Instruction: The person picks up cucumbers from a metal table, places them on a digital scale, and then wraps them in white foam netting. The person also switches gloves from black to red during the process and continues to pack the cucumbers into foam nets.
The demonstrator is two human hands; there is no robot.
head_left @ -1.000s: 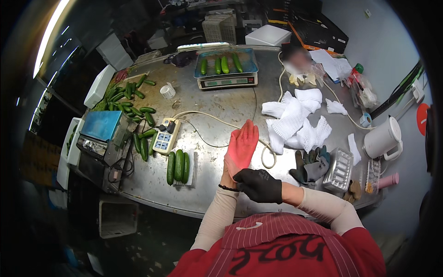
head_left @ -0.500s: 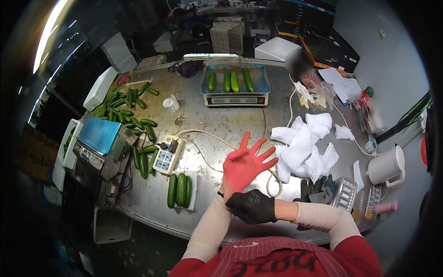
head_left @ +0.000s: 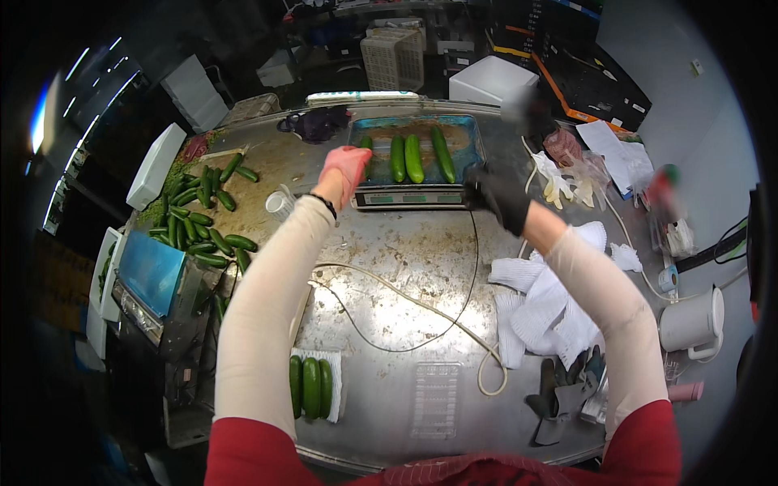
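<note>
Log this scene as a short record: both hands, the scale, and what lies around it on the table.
Left hand: pink-red glove, at the scale's left side
Right hand: black glove, at the scale's right side
Grip: cannot be told for either hand
Scale: four cucumbers on its tray
Table left: loose cucumber pile, white cup
Table near side: three cucumbers, clear plastic tray
Table right: white knitted pieces, white kettle
</note>
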